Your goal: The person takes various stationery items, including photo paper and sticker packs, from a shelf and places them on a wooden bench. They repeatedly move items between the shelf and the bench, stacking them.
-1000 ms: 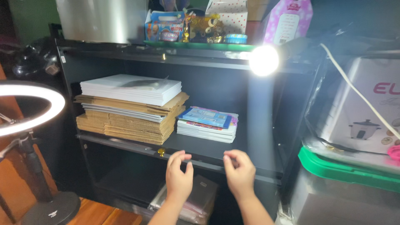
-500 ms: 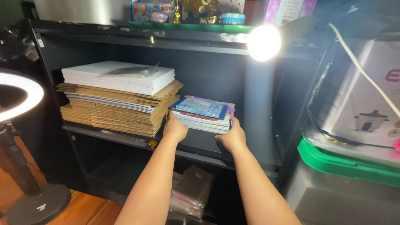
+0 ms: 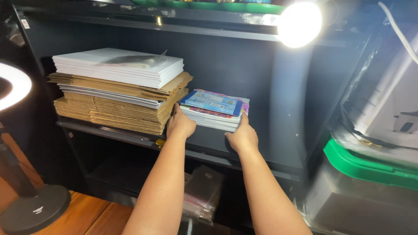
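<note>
There are two hands, a left hand (image 3: 180, 125) and a right hand (image 3: 242, 138). Between them sits one small stack of colourful books (image 3: 214, 109). Beside it is one big pile of brown cardboard sheets (image 3: 117, 109), with one stack of white sheets (image 3: 117, 67) on top. Two lights glow: one round lamp (image 3: 300, 24) and one ring light (image 3: 13, 85). One green lid (image 3: 370, 167) covers one clear bin.

Flattened cardboard stack (image 3: 113, 109) under white sheets (image 3: 117, 67), ring light (image 3: 13, 85) left, green-lidded bin (image 3: 370, 165) right.
</note>
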